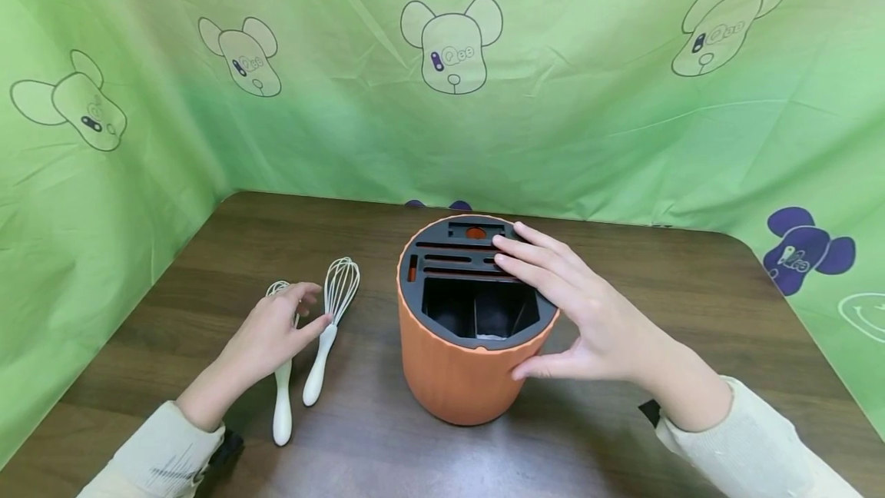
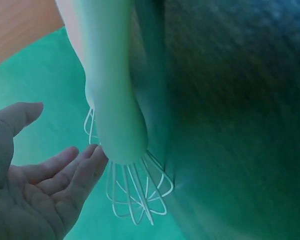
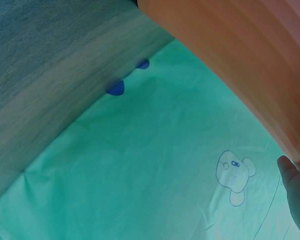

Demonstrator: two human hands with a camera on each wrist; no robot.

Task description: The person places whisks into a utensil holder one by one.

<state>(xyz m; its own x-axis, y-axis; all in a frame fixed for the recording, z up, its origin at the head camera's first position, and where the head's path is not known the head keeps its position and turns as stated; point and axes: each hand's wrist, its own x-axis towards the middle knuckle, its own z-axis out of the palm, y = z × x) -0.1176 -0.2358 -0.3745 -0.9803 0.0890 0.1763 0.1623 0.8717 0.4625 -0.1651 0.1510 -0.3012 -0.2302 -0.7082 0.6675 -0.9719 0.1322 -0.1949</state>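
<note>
Two white-handled whisks lie side by side on the brown table. My left hand (image 1: 273, 333) is over the left whisk (image 1: 282, 406), hiding much of its wire head. The thumb and fingers are apart, with the thumb tip close to the right whisk (image 1: 321, 360). In the left wrist view, fingertips come right up to a whisk handle (image 2: 117, 120) without curling round it. My right hand (image 1: 594, 321) rests on an orange ribbed utensil holder (image 1: 459, 375), fingers stretched across its black slotted top (image 1: 412, 294), thumb against the outer wall.
The holder's top has long narrow slots and a larger divided opening at the front. A green curtain (image 1: 567, 137) with bear-head drawings hangs behind and beside the table (image 1: 677, 283).
</note>
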